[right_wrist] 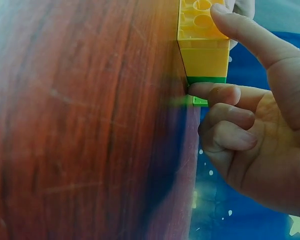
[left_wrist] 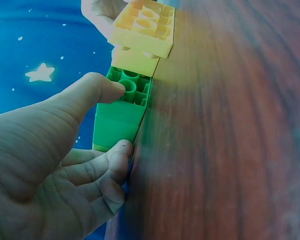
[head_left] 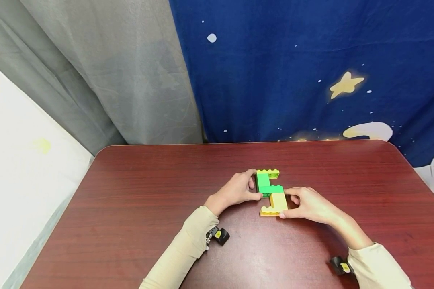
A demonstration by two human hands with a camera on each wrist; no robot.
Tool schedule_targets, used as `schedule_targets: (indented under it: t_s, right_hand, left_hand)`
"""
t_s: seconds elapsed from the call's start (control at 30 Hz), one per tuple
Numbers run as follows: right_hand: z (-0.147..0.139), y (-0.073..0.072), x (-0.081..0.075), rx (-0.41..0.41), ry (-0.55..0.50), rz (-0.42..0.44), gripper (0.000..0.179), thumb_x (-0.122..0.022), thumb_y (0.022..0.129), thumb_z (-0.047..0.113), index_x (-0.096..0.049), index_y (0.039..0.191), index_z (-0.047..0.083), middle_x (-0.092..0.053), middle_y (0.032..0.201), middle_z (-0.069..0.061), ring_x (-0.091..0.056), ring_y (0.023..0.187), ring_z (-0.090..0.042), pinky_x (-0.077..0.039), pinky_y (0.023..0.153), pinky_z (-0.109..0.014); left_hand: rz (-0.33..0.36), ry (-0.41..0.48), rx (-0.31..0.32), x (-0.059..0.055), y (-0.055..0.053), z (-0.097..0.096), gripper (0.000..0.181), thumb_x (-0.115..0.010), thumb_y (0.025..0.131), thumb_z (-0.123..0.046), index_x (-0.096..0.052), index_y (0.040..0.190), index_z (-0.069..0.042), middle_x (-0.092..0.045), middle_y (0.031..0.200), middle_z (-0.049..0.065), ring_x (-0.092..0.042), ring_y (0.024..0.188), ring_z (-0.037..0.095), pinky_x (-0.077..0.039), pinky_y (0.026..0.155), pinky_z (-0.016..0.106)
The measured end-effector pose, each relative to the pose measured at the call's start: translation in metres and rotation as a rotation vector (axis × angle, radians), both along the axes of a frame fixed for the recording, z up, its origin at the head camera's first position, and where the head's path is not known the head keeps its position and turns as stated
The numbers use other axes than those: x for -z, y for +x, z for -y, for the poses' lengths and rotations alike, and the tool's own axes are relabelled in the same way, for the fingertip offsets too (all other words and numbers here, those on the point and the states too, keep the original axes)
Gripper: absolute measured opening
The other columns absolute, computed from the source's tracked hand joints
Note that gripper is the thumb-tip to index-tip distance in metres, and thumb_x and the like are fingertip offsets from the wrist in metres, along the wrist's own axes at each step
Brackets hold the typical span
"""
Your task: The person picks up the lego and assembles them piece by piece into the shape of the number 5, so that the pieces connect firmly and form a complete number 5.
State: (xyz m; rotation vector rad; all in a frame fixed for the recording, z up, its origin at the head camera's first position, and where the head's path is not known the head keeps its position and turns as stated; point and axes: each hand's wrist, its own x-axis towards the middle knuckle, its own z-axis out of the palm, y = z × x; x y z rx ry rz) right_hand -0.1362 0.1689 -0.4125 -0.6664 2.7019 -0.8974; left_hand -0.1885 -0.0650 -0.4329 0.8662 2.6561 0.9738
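Green and yellow toy building bricks are joined into one zigzag piece lying on its side on the table. Its far end is a lime brick [head_left: 267, 171], followed by green bricks [head_left: 263, 181], then yellow bricks [head_left: 279, 200] nearest me. My left hand [head_left: 236, 188] grips the green part from the left, thumb on the near face with its hollow underside, as the left wrist view shows on the green brick [left_wrist: 117, 122]. From the right, my right hand [head_left: 309, 204] holds the yellow part between thumb and index finger; its other fingers curl in.
The dark red wooden table [head_left: 148, 192] has rounded far corners. Behind its far edge hang a grey curtain [head_left: 130, 72] and a blue curtain [head_left: 275, 72] with stars. Black wrist-worn devices sit at the left cuff [head_left: 222, 237] and right cuff [head_left: 336, 265].
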Motion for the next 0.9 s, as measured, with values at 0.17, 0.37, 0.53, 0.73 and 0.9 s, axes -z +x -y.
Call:
schedule_targets:
  t_s: [0.17,0.37,0.53,0.73,0.9]
  right_hand:
    - [-0.001,0.003,0.0,0.009,0.008,-0.013,0.055,-0.082,0.066,0.04,-0.064,0.106,0.007,-0.036,0.06,0.006,-0.028,0.056,-0.004,-0.023,0.053,-0.023]
    - [-0.001,0.005,0.002,0.018,0.012,-0.015,0.057,-0.081,0.067,0.043,-0.063,0.106,0.006,-0.036,0.061,0.006,-0.028,0.055,-0.004,-0.023,0.052,-0.023]
    - [0.001,0.005,0.004,0.035,0.005,0.014,0.062,-0.08,0.067,0.044,-0.06,0.108,0.003,-0.036,0.063,0.004,-0.029,0.056,-0.005,-0.024,0.052,-0.023]
    - [-0.001,0.003,-0.001,0.07,-0.035,0.017,0.068,-0.076,0.074,0.043,-0.055,0.119,-0.003,-0.04,0.068,0.001,-0.032,0.055,-0.006,-0.027,0.051,-0.025]
    - [-0.009,0.0,-0.003,0.157,-0.013,-0.158,0.064,-0.072,0.079,0.041,-0.052,0.125,-0.001,-0.052,0.084,-0.003,-0.048,0.068,-0.014,-0.041,0.061,-0.03]
  left_hand:
    - [0.007,-0.008,0.007,-0.002,0.002,-0.002,0.068,-0.076,0.076,-0.027,-0.045,0.129,0.001,-0.057,0.079,0.002,-0.05,0.063,0.007,-0.042,0.061,0.018]
    - [0.014,-0.001,0.02,0.0,0.003,0.0,0.071,-0.076,0.076,-0.03,-0.043,0.13,0.003,-0.058,0.08,0.002,-0.05,0.063,0.006,-0.042,0.061,0.018]
    - [0.055,0.009,0.033,-0.001,0.001,0.009,0.077,-0.077,0.075,-0.034,-0.041,0.133,0.003,-0.059,0.083,0.001,-0.053,0.069,0.006,-0.044,0.067,0.019]
    - [0.182,-0.061,-0.004,-0.014,0.003,0.032,0.087,-0.077,0.074,-0.039,-0.035,0.138,0.002,-0.059,0.088,0.001,-0.055,0.071,0.007,-0.045,0.074,0.024]
    - [0.224,-0.115,-0.027,-0.023,0.007,0.045,0.085,-0.075,0.077,-0.039,-0.034,0.137,0.004,-0.059,0.085,0.001,-0.055,0.066,0.007,-0.044,0.077,0.028]
